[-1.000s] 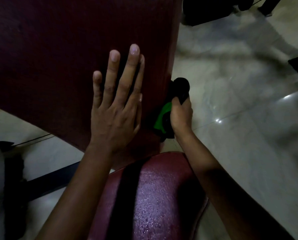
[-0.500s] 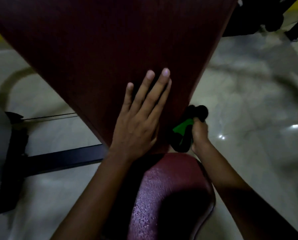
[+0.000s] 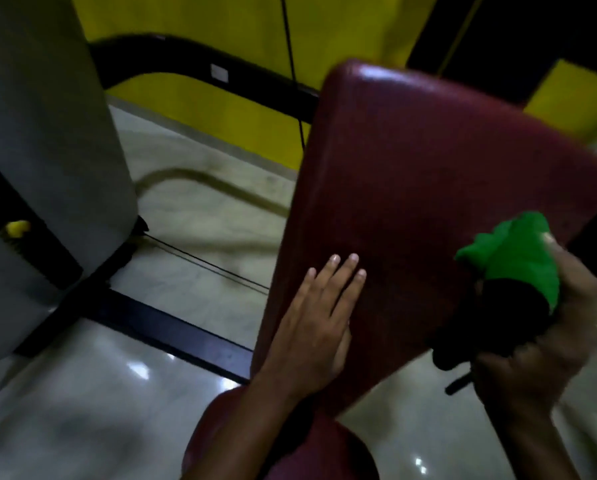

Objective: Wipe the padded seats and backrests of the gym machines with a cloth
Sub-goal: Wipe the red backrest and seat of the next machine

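The left hand (image 3: 319, 327) is pressing flat, fingers straight, on the lower backrest (image 3: 428, 209), steadying it. The right hand (image 3: 546, 341) is gripping the bunched cloth (image 3: 511, 271) beside the backrest's right edge. Keep the backrest braced and apply the cloth with even, overlapping strokes.

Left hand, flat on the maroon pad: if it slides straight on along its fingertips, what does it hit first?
Nothing, likely. The left hand points up the dark maroon padded backrest, with only bare pad ahead to the rounded top edge. The green-and-black cloth sits off to the right.
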Available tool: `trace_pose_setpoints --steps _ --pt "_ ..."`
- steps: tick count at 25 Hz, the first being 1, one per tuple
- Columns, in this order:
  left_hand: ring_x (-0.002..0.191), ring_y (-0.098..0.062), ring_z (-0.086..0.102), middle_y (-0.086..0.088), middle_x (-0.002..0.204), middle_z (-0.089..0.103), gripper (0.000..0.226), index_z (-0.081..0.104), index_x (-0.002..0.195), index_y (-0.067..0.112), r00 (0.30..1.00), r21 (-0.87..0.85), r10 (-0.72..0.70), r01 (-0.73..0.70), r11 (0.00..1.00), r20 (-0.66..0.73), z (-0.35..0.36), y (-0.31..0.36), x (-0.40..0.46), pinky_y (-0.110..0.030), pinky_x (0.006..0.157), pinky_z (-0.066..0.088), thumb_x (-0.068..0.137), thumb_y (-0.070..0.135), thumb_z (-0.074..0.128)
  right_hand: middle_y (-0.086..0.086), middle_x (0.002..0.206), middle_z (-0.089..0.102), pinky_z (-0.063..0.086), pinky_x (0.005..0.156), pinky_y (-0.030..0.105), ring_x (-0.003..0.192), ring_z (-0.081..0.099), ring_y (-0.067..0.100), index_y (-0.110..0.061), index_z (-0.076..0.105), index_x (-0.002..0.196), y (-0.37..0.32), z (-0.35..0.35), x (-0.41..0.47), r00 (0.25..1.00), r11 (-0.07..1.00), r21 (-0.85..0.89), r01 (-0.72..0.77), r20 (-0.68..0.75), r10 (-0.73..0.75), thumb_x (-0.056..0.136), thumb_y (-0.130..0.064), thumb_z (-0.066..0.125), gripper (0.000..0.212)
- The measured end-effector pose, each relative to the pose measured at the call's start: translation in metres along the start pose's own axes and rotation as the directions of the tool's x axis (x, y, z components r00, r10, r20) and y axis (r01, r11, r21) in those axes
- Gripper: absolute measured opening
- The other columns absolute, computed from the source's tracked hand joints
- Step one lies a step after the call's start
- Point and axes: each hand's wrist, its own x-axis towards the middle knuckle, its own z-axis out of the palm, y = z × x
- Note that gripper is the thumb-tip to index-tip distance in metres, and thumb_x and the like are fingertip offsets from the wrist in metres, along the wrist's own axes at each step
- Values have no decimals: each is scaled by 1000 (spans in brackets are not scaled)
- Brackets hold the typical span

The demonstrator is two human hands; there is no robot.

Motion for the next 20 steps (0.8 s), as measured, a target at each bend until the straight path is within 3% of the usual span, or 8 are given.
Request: trace_pose_setpoints --steps 1,3,5,7,9,11,16,20 --pt "146 -23 16 -9 157 23 68 32 146 6 1000 13 -6 6 1000 -23 -12 -2 12 -44 115 25 81 9 50 -24 114 49 48 84 57 117 52 14 -32 54 123 -11 4 22 995 995 18 97 26 -97 84 -30 61 40" --pt "146 -22 17 -9 157 21 67 30 147 5 998 -3 -27 27 1000 -59 -28 -6 33 -42 115 26 82 10 48 8 115 53 46 86 48 105 50 35 2 54 119 -36 16 70 961 964 2 266 82 -265 72 -9 64 49" --pt "146 -21 16 -8 158 20 70 29 147 5 996 -100 -43 36 994 -77 -40 -9 50 -39 117 23 81 9 52 24 107 51 49 74 47 93 43 29 9 60 108 -78 31 122 904 904 -117 411 179 -388 64 -10 67 49" --pt "146 -23 14 -8 159 14 83 26 149 7 999 -19 -35 35 999 -9 -45 -9 59 -38 116 25 75 15 62 28 112 53 49 72 50 94 42 29 1 60 118 -102 55 164 831 820 -204 534 304 -466 70 -23 63 54" --pt "146 -24 15 -8 160 10 84 23 150 9 996 63 -62 57 996 66 -43 -10 59 -38 113 31 73 20 55 25 125 51 43 74 47 100 48 38 -13 51 134 -112 86 193 720 664 -310 681 448 -529 81 -34 56 58" --pt "147 -23 13 -7 160 8 78 23 150 10 992 72 -85 78 994 93 -38 -11 53 -40 113 30 76 20 44 23 125 51 41 75 47 98 50 41 -19 50 134 -117 118 205 627 514 -373 772 577 -523 82 -36 62 56" --pt "147 -18 9 -3 161 8 76 19 151 13 999 91 -33 30 995 28 -31 -25 49 -39 116 24 79 12 44 18 116 51 31 77 43 103 45 37 -22 54 123 -124 146 214 474 311 -367 877 769 -429 76 -45 63 53" --pt "146 -19 16 -4 159 15 70 27 149 13 993 0 -93 93 996 -74 -21 -27 43 -37 116 25 83 9 49 4 110 53 28 78 37 105 47 28 -32 55 116 -150 156 212 121 -3 -132 991 919 -376 84 -52 46 38"
